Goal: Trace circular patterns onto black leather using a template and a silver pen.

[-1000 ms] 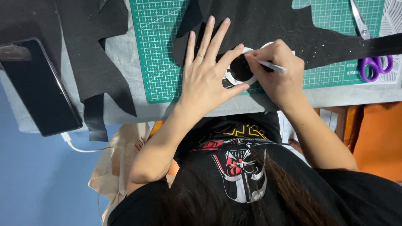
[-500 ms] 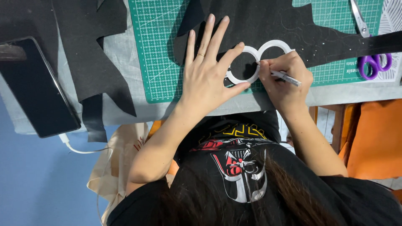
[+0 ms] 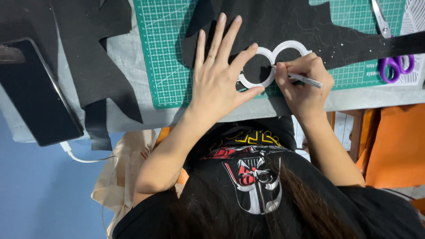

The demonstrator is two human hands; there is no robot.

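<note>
left hand (image 3: 217, 82) fingers spread, pressing white double-ring template (image 3: 274, 57) onto black fabric (image 3: 283, 22) | right hand (image 3: 301, 82) pinching pen (image 3: 305, 80), now tracing between rings after shifting off the left ring | tracing progressing

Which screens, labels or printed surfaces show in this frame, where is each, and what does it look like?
Dark rectangular phone: far left on grey cloth, screen off, white cable at its lower end.
Green cutting mat: top centre, white printed grid with small edge markings.
Black shirt graphic: bottom centre, red, white and yellow mask design.
</note>
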